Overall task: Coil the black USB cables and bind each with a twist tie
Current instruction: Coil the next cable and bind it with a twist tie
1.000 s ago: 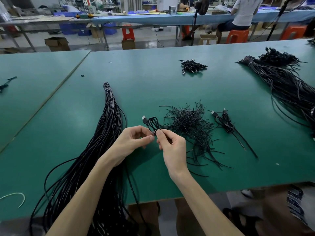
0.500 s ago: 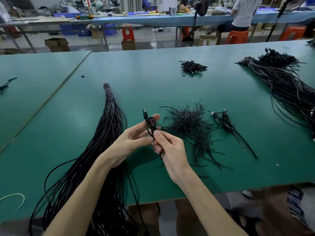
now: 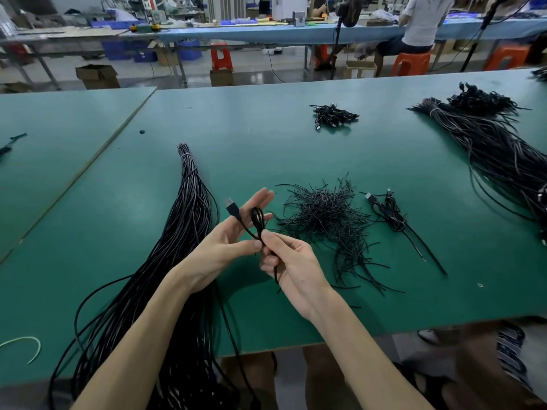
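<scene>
Beside the twist ties [image 3: 322, 214], left hand [image 3: 228, 244] and right hand [image 3: 293, 267] pinch the coiled USB cable [image 3: 257, 217] at its waist; it looks light and springy.

Green worktables [image 3: 266, 128] face a grey floor [image 3: 260, 75], a long blue bench [image 3: 266, 32], orange stools [image 3: 410, 63] and cardboard boxes [image 3: 97, 75].

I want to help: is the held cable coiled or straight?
Coiled: the USB cable shows small loops pinched between left hand and right hand.

One wide camera sits on my head, facing twelve o'clock and tilted down over the green surface [image 3: 266, 137], close above my left hand [image 3: 228, 247] and right hand [image 3: 296, 270].
</scene>
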Demonstrator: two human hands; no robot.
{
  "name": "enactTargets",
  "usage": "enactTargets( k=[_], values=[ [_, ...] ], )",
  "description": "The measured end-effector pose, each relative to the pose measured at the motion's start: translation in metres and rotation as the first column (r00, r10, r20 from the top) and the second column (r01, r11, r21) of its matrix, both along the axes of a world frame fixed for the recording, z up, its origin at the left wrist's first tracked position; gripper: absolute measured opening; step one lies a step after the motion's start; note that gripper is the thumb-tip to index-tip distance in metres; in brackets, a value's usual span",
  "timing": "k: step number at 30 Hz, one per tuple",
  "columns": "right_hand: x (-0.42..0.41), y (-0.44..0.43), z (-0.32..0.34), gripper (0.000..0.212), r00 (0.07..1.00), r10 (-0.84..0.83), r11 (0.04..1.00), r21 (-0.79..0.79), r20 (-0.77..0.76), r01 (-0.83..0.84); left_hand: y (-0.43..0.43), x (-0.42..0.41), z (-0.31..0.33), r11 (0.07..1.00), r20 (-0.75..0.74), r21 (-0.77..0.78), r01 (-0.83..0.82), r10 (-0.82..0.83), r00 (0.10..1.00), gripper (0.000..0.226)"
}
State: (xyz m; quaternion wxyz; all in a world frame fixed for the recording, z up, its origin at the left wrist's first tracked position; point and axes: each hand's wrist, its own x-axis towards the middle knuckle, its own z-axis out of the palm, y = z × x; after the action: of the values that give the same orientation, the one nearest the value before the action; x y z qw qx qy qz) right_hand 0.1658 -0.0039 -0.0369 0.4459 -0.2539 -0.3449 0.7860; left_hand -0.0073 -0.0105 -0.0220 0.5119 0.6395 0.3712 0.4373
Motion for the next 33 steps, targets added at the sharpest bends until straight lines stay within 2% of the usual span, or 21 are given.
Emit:
enactTargets(
  k=[6,10,13,20,27,29,33],
  values=[
    [0.000,-0.001,0.000,0.012,1.000,0.020,1.000,-0.007,-0.006,-0.020,-0.001,-0.002,0.001,0.998,0.053,-0.056,0.016,-0.013,0.999,0.072],
    [0.000,-0.001,-0.001,0.025,1.000,-0.015,1.000,0.003,0.000,0.015,-0.001,0.000,0.001,0.997,0.041,-0.054,-0.063,0.065,0.997,0.060],
    [0.000,-0.001,-0.003,0.019,0.997,-0.066,0.997,0.039,0.038,0.065,-0.001,0.001,0.001,0.993,0.008,-0.022,-0.120,0.120,0.993,0.046],
    [-0.005,-0.004,-0.004,0.020,0.949,-0.250,0.960,0.177,0.191,0.217,-0.002,0.002,0.001,0.976,-0.062,0.066,-0.208,0.212,0.975,0.036],
    [-0.006,-0.003,-0.007,0.022,0.943,-0.272,0.948,0.223,0.191,0.228,-0.001,0.007,0.001,0.952,-0.086,0.143,-0.271,0.285,0.955,0.031],
    [-0.007,-0.004,-0.009,0.021,0.925,-0.296,0.930,0.295,0.237,0.222,0.000,0.007,-0.003,0.932,-0.134,0.189,-0.308,0.335,0.932,0.033],
    [-0.010,-0.006,-0.012,0.021,0.879,-0.345,0.895,0.397,0.329,0.203,0.001,0.007,-0.012,0.866,-0.295,0.316,-0.387,0.477,0.828,0.042]
  ],
)
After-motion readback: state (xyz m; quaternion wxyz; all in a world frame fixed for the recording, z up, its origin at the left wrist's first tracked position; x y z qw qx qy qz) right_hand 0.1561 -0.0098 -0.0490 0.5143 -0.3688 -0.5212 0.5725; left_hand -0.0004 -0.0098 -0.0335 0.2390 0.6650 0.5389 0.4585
